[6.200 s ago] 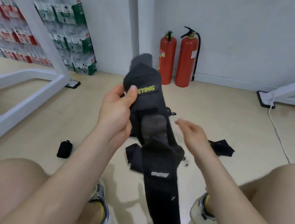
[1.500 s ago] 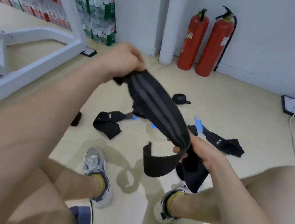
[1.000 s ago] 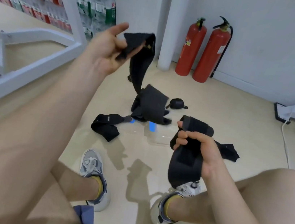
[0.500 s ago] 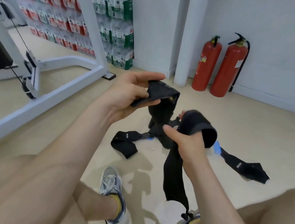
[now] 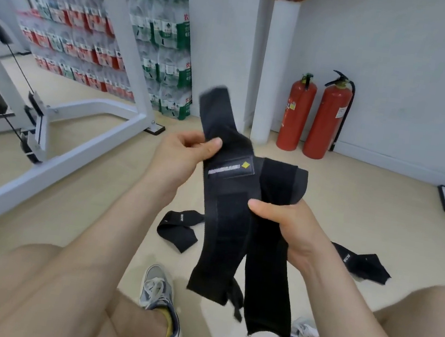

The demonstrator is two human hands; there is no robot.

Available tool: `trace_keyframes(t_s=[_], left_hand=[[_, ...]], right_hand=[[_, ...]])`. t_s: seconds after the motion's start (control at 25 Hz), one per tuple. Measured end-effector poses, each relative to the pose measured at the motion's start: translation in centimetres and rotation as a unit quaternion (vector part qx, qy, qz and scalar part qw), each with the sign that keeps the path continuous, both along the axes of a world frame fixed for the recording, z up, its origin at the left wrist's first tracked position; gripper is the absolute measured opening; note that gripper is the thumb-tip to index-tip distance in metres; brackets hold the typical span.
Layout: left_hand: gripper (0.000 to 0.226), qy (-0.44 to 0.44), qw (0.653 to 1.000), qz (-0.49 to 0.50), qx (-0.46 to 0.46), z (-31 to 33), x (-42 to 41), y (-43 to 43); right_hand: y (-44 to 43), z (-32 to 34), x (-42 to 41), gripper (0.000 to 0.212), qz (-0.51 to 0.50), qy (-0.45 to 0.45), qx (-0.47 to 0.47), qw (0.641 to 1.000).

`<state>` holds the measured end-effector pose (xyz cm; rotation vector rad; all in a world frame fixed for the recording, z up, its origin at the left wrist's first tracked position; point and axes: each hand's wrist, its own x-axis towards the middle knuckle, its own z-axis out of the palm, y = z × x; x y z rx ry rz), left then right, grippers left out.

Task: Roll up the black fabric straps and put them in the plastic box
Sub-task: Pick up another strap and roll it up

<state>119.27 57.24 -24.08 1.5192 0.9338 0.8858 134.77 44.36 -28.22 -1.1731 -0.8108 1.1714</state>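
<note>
I hold a long black fabric strap (image 5: pixel 224 225) in front of me, folded so two lengths hang down side by side toward my shoes. My left hand (image 5: pixel 183 154) pinches its upper part between thumb and fingers, just below the free top end. My right hand (image 5: pixel 290 226) grips the right length from the side, thumb across the front. A label with a yellow mark faces me. Two more black straps lie on the floor, one (image 5: pixel 178 228) left of the hanging strap and one (image 5: pixel 359 262) to the right. The plastic box is hidden behind the strap and my hands.
A white metal machine frame (image 5: pixel 54 156) runs across the left floor. Stacked packs of bottled water (image 5: pixel 158 45) stand against the back wall. Two red fire extinguishers (image 5: pixel 314 115) stand beside a white pillar (image 5: pixel 275 70). My bare knees and grey shoes (image 5: pixel 157 296) fill the foreground.
The strap has been opened out from a loop into two flat hanging lengths. My left hand has moved up the strap, and the view has tilted upward.
</note>
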Motion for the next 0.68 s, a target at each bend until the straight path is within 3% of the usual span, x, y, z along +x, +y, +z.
trace_keyframes(t_s=[0.12, 0.24, 0.36, 0.48, 0.6, 0.68], left_hand=[[0.023, -0.075, 0.994, -0.005, -0.079, -0.8, 0.4, -0.8], [0.031, -0.013, 0.997, 0.003, -0.075, -2.1, 0.6, -2.0], [0.018, 0.003, 0.998, -0.013, -0.062, -3.1, 1.0, -3.5], [0.010, -0.025, 0.996, 0.001, -0.083, -3.0, 1.3, -4.1], [0.026, -0.098, 0.979, 0.063, -0.167, -2.2, 0.9, -2.6], [0.037, -0.138, 0.966, 0.062, -0.209, -1.6, 0.6, -1.5]], right_hand=[[-1.1, 0.9, -0.3, 0.052, 0.082, -0.130, -0.014, 0.988], [-1.2, 1.1, -0.6, 0.051, 0.087, -0.225, -0.008, 0.970], [-0.8, 1.0, -1.3, 0.027, -0.003, -0.065, 0.016, 0.998], [-0.7, 0.1, -1.4, 0.038, -0.055, -0.044, 0.008, 0.997], [-1.1, 0.1, -0.4, 0.044, -0.084, -0.039, 0.021, 0.995], [-1.1, 1.0, 0.3, 0.032, -0.053, 0.105, 0.036, 0.992]])
